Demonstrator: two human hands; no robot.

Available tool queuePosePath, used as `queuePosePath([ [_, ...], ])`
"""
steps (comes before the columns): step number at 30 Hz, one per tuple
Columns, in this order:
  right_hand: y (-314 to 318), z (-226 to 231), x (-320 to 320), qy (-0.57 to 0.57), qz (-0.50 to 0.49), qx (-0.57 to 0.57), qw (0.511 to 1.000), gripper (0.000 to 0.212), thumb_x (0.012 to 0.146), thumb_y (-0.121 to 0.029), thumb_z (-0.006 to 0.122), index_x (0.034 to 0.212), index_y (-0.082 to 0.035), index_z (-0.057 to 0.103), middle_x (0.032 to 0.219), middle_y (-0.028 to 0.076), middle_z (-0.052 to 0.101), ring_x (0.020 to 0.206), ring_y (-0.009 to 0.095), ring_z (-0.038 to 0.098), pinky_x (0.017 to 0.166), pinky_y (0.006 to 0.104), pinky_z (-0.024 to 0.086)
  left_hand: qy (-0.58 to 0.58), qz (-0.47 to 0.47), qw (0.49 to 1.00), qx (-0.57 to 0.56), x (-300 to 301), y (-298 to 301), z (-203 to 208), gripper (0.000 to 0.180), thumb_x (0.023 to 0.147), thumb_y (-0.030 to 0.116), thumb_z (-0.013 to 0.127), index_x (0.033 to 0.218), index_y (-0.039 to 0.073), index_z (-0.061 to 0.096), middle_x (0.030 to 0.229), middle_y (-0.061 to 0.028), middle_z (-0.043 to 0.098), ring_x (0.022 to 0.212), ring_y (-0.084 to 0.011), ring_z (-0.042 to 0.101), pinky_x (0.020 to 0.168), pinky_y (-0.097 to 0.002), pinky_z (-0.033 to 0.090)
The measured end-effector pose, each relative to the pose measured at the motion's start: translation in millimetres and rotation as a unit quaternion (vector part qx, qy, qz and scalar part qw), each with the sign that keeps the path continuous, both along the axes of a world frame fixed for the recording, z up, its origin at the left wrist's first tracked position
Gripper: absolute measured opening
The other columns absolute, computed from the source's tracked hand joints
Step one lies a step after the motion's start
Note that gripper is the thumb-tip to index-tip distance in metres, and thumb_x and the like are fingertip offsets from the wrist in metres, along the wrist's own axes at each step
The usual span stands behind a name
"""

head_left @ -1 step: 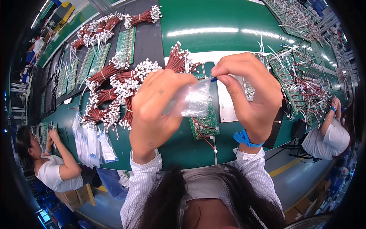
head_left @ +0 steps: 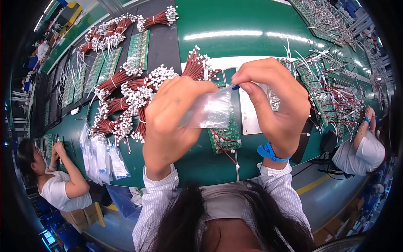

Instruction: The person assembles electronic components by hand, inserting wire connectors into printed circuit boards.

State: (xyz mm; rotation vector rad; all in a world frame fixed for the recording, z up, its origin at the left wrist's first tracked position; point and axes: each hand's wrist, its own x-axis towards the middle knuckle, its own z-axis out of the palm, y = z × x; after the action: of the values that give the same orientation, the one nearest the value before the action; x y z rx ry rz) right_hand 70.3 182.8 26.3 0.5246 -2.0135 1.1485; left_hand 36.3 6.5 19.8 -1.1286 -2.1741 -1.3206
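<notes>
Clear plastic bag (head_left: 217,112), over the green circuit board (head_left: 222,145), gripped between left hand (head_left: 172,119) and right hand (head_left: 277,101); presumably light, limp, slippery, best held by opposite edges.

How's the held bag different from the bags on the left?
The held bag is up between the left hand and right hand; the other bags lie on the table. The held bag is single; the other bags are bunched together. All look like see-through plastic.
</notes>
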Motion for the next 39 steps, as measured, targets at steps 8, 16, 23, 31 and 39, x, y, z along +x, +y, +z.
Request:
queuePosePath([
  [8, -2, 6, 4, -0.006, -0.025, 0.007, 1.0, 0.015, 0.072, 0.01, 0.065, 0.084, 0.002, 0.064, 0.08, 0.011, 0.064, 0.074, 0.023, 0.063, 0.065, 0.0295, 0.049, 0.017, 0.012, 1.0, -0.005, -1, 1, -1, 0.028, 0.063, -0.007, 0.064, 0.09, 0.0, 0.06, 0.076, -0.0115, 0.059, 0.068, -0.0295, 0.056, 0.063, -0.036, 0.043],
  [16, 1, 5, 13, -0.046, 0.072, -0.18, 0.98, 0.014, 0.081, 0.001, 0.06, 0.094, 0.008, 0.058, 0.082, 0.017, 0.061, 0.075, 0.022, 0.061, 0.066, 0.0297, 0.049, -0.032, -0.036, 0.999, 0.021, 3, -3, 4, 0.023, 0.064, -0.007, 0.063, 0.086, -0.002, 0.063, 0.074, -0.011, 0.061, 0.064, -0.027, 0.057, 0.063, -0.0342, 0.044],
  [23, 7, 3, 5, -0.016, 0.146, -0.124, 0.981, 0.019, 0.083, -0.008, 0.061, 0.093, 0.008, 0.057, 0.081, 0.016, 0.06, 0.075, 0.021, 0.06, 0.067, 0.0305, 0.048, -0.065, -0.07, 0.994, 0.059, 6, -4, 6, 0.016, 0.066, -0.005, 0.065, 0.082, -0.003, 0.064, 0.071, -0.0102, 0.062, 0.059, -0.0238, 0.057, 0.061, -0.0323, 0.044],
  [31, 2, 5, 12, -0.054, 0.09, -0.218, 0.97, 0.013, 0.08, -0.006, 0.064, 0.084, 0.006, 0.061, 0.082, 0.016, 0.062, 0.076, 0.021, 0.059, 0.071, 0.0295, 0.046, -0.074, -0.054, 0.994, 0.062, 6, -4, 8, 0.012, 0.07, -0.004, 0.065, 0.082, -0.003, 0.064, 0.072, -0.0098, 0.063, 0.058, -0.0219, 0.057, 0.058, -0.0298, 0.045],
  [39, 3, 5, 6, -0.055, 0.108, -0.104, 0.987, 0.01, 0.081, -0.004, 0.062, 0.082, 0.006, 0.061, 0.082, 0.015, 0.061, 0.076, 0.019, 0.057, 0.072, 0.0281, 0.045, -0.071, -0.038, 0.996, 0.038, 5, -5, 8, 0.014, 0.071, -0.006, 0.063, 0.084, -0.002, 0.063, 0.076, -0.0103, 0.063, 0.063, -0.0225, 0.059, 0.058, -0.0295, 0.046],
])
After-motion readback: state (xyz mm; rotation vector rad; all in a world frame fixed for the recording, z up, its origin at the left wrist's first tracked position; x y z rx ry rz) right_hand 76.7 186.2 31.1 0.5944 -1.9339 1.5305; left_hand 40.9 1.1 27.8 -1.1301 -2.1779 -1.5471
